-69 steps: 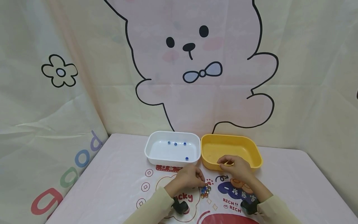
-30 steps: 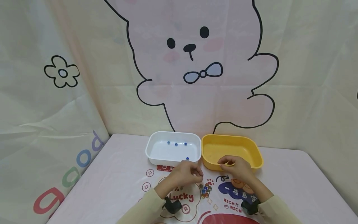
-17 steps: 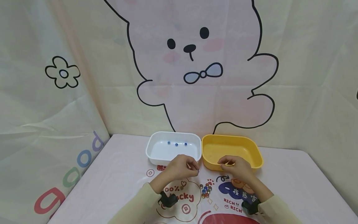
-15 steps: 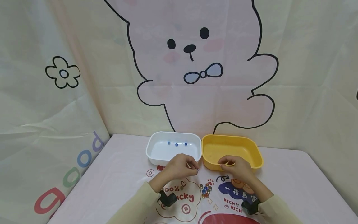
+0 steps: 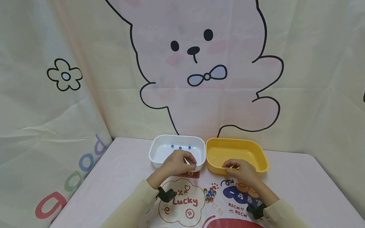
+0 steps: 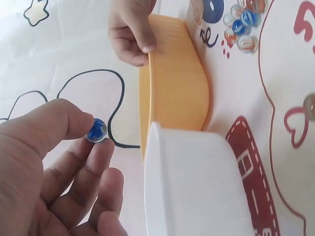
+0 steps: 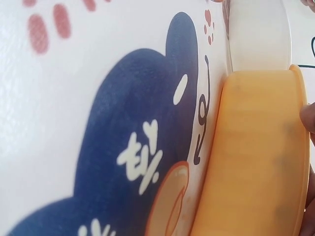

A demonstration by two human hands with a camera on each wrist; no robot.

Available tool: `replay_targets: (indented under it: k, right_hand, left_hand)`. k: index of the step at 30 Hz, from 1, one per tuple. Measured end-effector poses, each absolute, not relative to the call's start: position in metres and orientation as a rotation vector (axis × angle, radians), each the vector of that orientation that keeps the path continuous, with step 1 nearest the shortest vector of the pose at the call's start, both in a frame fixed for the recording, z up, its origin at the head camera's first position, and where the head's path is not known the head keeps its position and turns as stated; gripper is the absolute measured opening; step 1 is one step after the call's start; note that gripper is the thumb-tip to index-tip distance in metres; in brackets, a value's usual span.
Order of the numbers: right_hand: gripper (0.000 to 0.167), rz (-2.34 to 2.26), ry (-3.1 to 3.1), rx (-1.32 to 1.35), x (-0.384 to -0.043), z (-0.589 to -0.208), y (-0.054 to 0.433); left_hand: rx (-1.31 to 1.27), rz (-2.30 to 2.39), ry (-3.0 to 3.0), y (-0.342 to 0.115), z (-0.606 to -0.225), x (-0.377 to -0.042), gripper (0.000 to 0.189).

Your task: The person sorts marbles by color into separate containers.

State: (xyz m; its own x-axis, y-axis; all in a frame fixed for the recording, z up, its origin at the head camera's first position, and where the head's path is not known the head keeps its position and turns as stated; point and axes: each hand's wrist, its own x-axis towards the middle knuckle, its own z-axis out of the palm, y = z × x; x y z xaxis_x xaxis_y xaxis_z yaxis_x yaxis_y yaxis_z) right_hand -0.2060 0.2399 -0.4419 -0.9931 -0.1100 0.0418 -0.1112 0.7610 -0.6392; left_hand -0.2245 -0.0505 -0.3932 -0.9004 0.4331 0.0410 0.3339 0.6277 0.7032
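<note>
The left hand [image 5: 177, 161] is pinching one blue marble [image 6: 98, 131] at the white tub's [image 5: 201, 155] near side; the left wrist view is showing it plainly, the head view barely. The right hand [image 5: 242, 170] is gripping the yellow tub's [image 5: 242, 152] rim. Three blue marbles [image 5: 180, 148] are showing inside the white tub. One lone marble [image 5: 185, 192] and a mixed cluster [image 5: 209, 194], too bunched to count, are lying on the table [image 5: 125, 161].

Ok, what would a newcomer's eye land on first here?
The big pink bear drawn on the backdrop, top middle of the head view. Below it, a white tray and a yellow tray stand side by side. The left hand pinches a blue marble by the white tray.
</note>
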Motion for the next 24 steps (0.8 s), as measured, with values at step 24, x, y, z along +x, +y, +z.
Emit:
replay_targets:
  k: [24]
  right_hand:
    - [0.013,1.070,-2.941,0.200,-0.205,-0.442,0.241]
  left_hand:
    - [0.655,1.137,2.771,-0.079,-0.387,-0.262,0.008]
